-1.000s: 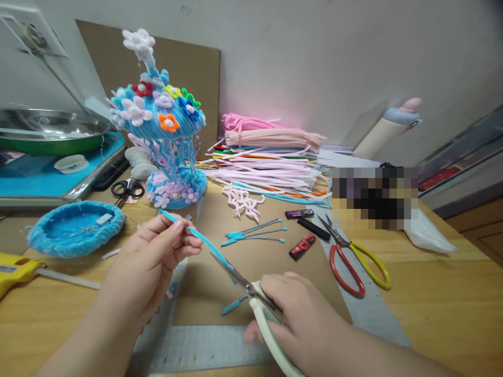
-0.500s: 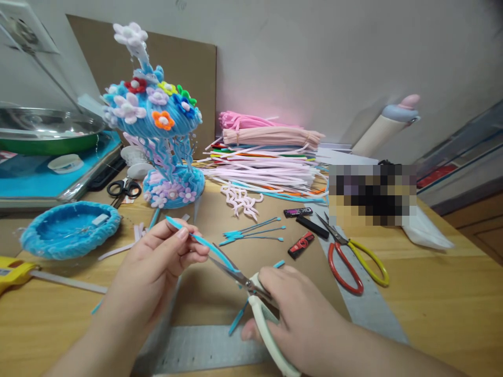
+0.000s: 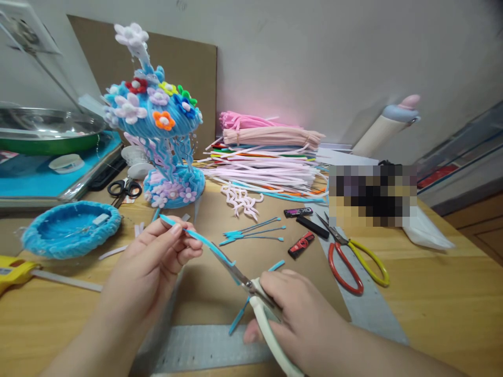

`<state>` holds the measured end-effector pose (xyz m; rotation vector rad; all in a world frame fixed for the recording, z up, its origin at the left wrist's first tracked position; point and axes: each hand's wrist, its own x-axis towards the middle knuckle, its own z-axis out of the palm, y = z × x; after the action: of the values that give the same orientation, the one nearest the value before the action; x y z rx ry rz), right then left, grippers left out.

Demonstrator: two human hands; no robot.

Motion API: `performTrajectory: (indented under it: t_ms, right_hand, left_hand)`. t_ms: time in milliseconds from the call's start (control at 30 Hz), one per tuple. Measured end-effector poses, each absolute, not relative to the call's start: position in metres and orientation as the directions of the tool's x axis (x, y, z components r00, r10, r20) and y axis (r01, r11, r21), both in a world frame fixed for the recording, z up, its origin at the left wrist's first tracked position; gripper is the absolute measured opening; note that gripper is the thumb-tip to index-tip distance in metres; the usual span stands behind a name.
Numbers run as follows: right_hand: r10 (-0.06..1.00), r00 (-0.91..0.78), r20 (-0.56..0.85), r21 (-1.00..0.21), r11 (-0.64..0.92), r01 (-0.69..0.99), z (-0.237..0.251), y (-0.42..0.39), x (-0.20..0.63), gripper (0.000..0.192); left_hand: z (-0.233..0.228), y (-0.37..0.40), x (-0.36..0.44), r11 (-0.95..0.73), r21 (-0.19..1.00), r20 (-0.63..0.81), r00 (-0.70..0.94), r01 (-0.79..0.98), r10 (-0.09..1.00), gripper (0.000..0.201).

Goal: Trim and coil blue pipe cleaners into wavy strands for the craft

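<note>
Three pairs of scissors are counted: one pale-handled pair, one black-handled pair and one red-and-yellow-handled pair. One long blue strip is seen, and three blue-tipped stems are grouped together. Three small dark oblong pieces, two cardboard sheets, one fuzzy blue bowl, one flowered ornament and one bottle are also counted. The heaped pink pieces cannot be counted surely.

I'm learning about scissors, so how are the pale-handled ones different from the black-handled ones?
The right hand holds the pale-handled scissors; the black-handled scissors lie unheld on the table.

The pale-handled scissors point toward the table's far side, the black-handled scissors toward its near side.

Both have blades.
</note>
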<state>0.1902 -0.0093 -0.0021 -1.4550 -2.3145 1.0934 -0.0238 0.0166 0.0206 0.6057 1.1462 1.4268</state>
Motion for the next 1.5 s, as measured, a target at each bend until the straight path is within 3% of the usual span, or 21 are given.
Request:
performTrajectory:
  t_ms: [533,767,1067,1500]
  right_hand:
    - [0.852,-0.465,-0.242,-0.63,0.227,0.743,0.0,-0.01,0.188,0.045]
    - [0.85,-0.474,-0.231,-0.622,0.246,0.743,0.002,-0.008,0.188,0.048]
    - [0.841,-0.511,-0.175,-0.702,0.258,0.664,-0.004,-0.011,0.192,0.038]
    - [0.838,-0.508,-0.2,-0.659,0.269,0.703,-0.003,-0.012,0.19,0.037]
  left_hand:
    - [0.019,0.012,-0.021,0.061,0.936,-0.142,-0.213,-0.347,0.967,0.012]
    - [0.018,0.008,-0.014,0.106,0.926,-0.171,-0.155,-0.361,0.973,0.009]
    - [0.02,0.01,-0.019,0.072,0.93,-0.145,-0.178,-0.362,0.973,0.01]
    - [0.017,0.011,-0.022,0.056,0.942,-0.124,-0.188,-0.331,0.974,0.006]
